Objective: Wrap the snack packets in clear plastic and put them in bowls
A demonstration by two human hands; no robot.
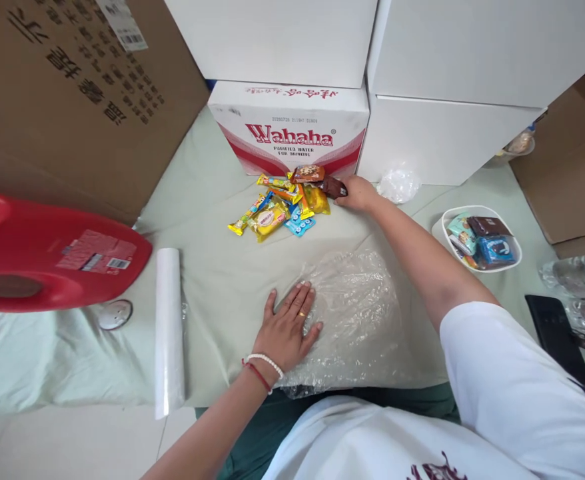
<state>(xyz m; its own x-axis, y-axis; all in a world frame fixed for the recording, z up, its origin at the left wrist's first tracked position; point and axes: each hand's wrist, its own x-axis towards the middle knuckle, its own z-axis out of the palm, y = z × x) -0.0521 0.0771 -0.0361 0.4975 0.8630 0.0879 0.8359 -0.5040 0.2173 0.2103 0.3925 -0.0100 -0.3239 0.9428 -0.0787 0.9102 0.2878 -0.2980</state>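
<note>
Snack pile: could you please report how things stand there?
Right hand touching brown packet, grip unclear. Left hand flat at edge of clear plastic. Wahaha box close behind snack pile.

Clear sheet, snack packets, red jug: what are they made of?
Clear sheet: probably thin, glossy plastic film, being see-through, crinkled and glinting. Snack packets: likely shiny plastic or foil, from highlights and creases. Red jug: apparently smooth, rigid plastic, holding its rounded shape.

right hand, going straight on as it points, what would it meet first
Past the dark brown packet it holds, the right hand would probably meet the snack pile; depth is unclear.
</note>
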